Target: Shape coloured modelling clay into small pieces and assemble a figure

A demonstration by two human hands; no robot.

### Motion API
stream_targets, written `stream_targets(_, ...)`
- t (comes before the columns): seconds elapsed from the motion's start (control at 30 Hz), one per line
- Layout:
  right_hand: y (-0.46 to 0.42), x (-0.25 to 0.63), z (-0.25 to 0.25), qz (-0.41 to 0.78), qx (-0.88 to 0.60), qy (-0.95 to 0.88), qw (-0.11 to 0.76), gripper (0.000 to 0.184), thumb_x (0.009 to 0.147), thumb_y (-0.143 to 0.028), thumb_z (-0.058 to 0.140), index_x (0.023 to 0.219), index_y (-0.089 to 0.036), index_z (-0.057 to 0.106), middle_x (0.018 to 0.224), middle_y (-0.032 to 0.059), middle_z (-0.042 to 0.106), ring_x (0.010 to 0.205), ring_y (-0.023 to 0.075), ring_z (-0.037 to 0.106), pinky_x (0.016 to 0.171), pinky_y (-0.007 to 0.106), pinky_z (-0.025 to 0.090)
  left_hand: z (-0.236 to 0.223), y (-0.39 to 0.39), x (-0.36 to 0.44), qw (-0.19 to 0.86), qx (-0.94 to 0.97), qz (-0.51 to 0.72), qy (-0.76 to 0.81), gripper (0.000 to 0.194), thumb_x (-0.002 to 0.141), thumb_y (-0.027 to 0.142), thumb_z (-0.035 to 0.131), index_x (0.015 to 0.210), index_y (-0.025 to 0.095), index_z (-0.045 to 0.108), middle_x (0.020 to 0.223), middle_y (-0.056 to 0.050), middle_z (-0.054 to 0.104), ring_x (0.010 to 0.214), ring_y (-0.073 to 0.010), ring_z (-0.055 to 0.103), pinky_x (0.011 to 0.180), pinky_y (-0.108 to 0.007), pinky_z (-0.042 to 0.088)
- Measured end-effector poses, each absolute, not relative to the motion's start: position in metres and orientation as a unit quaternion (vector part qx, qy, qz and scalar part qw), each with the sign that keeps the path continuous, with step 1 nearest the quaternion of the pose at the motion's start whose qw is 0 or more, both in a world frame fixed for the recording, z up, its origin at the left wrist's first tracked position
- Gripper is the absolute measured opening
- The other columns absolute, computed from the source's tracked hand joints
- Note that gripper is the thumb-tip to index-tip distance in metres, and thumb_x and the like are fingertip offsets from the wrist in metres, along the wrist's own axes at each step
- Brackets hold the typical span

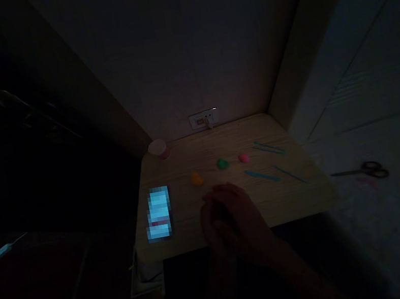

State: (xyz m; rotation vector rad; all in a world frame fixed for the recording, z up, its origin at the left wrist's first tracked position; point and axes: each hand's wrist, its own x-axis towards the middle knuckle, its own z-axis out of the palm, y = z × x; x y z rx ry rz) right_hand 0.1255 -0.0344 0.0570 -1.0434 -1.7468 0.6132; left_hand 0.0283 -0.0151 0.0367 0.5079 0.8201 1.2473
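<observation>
My left hand [210,226] and my right hand [242,217] are cupped together over the front edge of the small table. Their palms face each other and the fingers curl inward. Whatever lies between them, if anything, is hidden in shadow. Just beyond the fingertips sit an orange lump of modelling clay [196,179], a green lump [222,163] and a pink lump [244,158]. To the right lie a blue-green modelling knife [262,175] and several thin sticks of the same colour, among them one stick [290,174] near the right side.
A lit phone [159,213] lies at the table's left. Behind it, a small pale tub [158,148] stands near the wall. A plug sits in the wall socket [204,119]. Scissors [366,170] rest on a pale surface to the right. The room is very dark.
</observation>
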Motion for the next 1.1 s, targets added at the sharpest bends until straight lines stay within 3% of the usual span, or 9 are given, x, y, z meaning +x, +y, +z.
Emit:
stream_targets(0.07,-0.034,0.125,0.046,0.221,-0.448,-0.727,0.471,0.053,0.1,-0.03,0.059,0.152,-0.029,0.048,0.143,0.0127,0.065,0.144,0.0356,0.05,0.127,0.068,0.024,0.039,-0.014,0.03,0.74,0.215,0.541,0.338,0.043,0.085,0.062,0.066,0.094,0.02,0.073,0.1,-0.011,0.074,0.114,-0.03,0.069,0.097,-0.04,0.058)
stream_targets(0.13,-0.033,0.128,0.036,0.212,-0.458,-0.729,0.463,0.055,0.101,-0.03,0.058,0.154,-0.025,0.046,0.148,0.0154,0.062,0.146,0.0361,0.048,0.128,0.07,0.018,0.042,-0.015,0.031,0.77,0.214,0.512,0.314,0.053,0.085,0.07,0.062,0.096,0.019,0.075,0.105,-0.015,0.075,0.123,-0.0339,0.067,0.102,-0.045,0.057)
stream_targets(0.23,-0.029,0.134,0.025,0.236,-0.461,-0.709,0.478,0.046,0.104,-0.028,0.052,0.15,-0.025,0.051,0.147,0.0147,0.062,0.143,0.0329,0.051,0.128,0.065,0.025,0.041,-0.022,0.031,0.76,0.241,0.499,0.341,0.06,0.089,0.074,0.053,0.104,0.021,0.076,0.114,-0.017,0.075,0.136,-0.037,0.061,0.106,-0.049,0.056)
stream_targets(0.3,-0.025,0.141,0.022,0.254,-0.461,-0.694,0.491,0.038,0.106,-0.023,0.046,0.142,-0.027,0.057,0.138,0.0117,0.067,0.136,0.0292,0.057,0.127,0.06,0.031,0.038,-0.03,0.029,0.737,0.257,0.505,0.368,0.055,0.097,0.065,0.045,0.11,0.021,0.076,0.119,-0.017,0.074,0.148,-0.0363,0.051,0.11,-0.053,0.053)
stream_targets(0.47,-0.018,0.158,0.027,0.288,-0.416,-0.711,0.488,0.031,0.105,-0.021,0.05,0.134,-0.026,0.062,0.129,0.0112,0.068,0.123,0.0267,0.062,0.109,0.048,0.051,0.034,-0.037,0.021,0.741,0.25,0.51,0.358,0.036,0.102,0.045,0.046,0.104,0.024,0.075,0.128,-0.013,0.072,0.164,-0.0289,0.021,0.129,-0.053,0.03)
stream_targets(0.63,-0.016,0.171,0.036,0.29,-0.429,-0.658,0.547,0.018,0.106,-0.023,0.051,0.118,-0.028,0.064,0.114,0.0068,0.069,0.107,0.0223,0.065,0.096,0.039,0.052,0.047,-0.026,0.02,0.787,0.214,0.508,0.278,0.064,0.096,0.067,0.05,0.132,0.017,0.067,0.152,-0.017,0.06,0.16,-0.0363,0.031,0.133,-0.059,0.018)
stream_targets(0.73,-0.011,0.177,0.038,0.311,-0.468,-0.56,0.609,0.006,0.104,-0.032,0.058,0.106,-0.027,0.061,0.098,0.0025,0.063,0.089,0.0184,0.06,0.082,0.033,0.05,0.048,-0.021,0.017,0.791,0.216,0.53,0.216,0.062,0.093,0.057,0.06,0.14,0.018,0.064,0.162,-0.015,0.051,0.16,-0.0336,0.033,0.135,-0.051,0.015)
stream_targets(0.97,0.017,0.168,0.029,0.433,-0.41,-0.4,0.696,0.061,0.091,-0.066,0.069,0.059,-0.023,0.041,0.057,-0.0057,0.035,0.053,0.0114,0.031,0.051,0.028,0.029,0.032,-0.021,0.011,0.769,0.262,0.543,0.213,0.051,0.092,0.046,0.065,0.135,0.019,0.068,0.163,-0.014,0.05,0.158,-0.0338,0.037,0.134,-0.052,0.02)
stream_targets(1.1,0.027,0.159,0.03,0.562,-0.329,-0.227,0.724,0.076,0.089,-0.072,0.067,0.05,-0.024,0.023,0.047,-0.0099,0.017,0.043,0.0083,0.012,0.04,0.028,0.015,0.022,-0.022,0.012,0.762,0.269,0.545,0.221,0.048,0.091,0.046,0.067,0.132,0.022,0.07,0.162,-0.013,0.052,0.157,-0.0349,0.039,0.132,-0.055,0.023)
